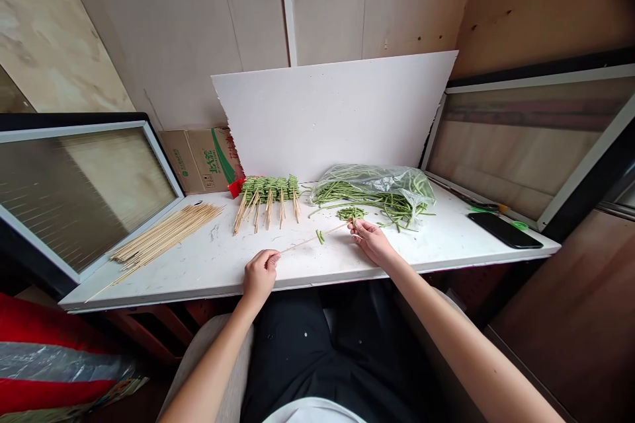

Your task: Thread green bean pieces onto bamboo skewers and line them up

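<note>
My left hand (pixel 260 272) is closed on the near end of a thin bamboo skewer (pixel 312 238), which slants up to the right over the table. At its far end my right hand (pixel 370 239) pinches a small piece of long bean, its fingertips close to the skewer's point. Two short cut bean pieces (pixel 320 236) show along the middle of the skewer. Just beyond my right fingers lies a small pile of cut bean pieces (pixel 351 213). Finished-looking bean skewers (pixel 269 192) are stacked in several bundles at the back, their bare sticks pointing toward me.
Loose bamboo skewers (pixel 166 238) lie in a heap on the left of the white table (pixel 218 277). Long beans (pixel 387 201) spill from a clear plastic bag (pixel 397 180) at the back. A black phone (pixel 505 230) rests at right. Behind stand a white board (pixel 332 119) and a cardboard box (pixel 193 158).
</note>
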The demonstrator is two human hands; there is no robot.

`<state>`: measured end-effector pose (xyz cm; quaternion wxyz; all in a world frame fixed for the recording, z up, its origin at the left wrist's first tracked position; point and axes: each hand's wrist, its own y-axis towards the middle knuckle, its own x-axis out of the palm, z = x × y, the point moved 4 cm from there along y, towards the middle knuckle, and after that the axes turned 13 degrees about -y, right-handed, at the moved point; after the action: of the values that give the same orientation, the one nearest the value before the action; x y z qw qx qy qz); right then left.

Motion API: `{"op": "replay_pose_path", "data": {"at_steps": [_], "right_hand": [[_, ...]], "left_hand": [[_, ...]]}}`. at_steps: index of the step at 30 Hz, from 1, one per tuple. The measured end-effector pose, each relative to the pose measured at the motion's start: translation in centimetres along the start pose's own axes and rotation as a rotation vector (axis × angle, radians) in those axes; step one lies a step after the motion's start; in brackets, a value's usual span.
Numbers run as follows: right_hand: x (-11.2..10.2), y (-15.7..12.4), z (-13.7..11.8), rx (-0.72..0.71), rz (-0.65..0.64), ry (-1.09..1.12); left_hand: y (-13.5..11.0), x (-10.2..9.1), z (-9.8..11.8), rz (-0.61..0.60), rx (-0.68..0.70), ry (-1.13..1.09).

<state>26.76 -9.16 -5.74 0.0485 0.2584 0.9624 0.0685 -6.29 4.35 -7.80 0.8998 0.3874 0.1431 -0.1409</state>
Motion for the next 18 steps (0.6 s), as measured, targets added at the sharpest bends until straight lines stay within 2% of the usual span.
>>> {"op": "replay_pose_path", "data": {"at_steps": [10, 18], "right_hand": [[0.11, -0.14, -0.2, 0.015, 0.002, 0.067], [0.05, -0.15, -0.14, 0.001, 0.016, 0.014]], "left_hand": [[0.04, -0.06, 0.29, -0.002, 0.01, 0.004], [-0.08, -0.06, 0.14, 0.024, -0.005, -0.018]]}}
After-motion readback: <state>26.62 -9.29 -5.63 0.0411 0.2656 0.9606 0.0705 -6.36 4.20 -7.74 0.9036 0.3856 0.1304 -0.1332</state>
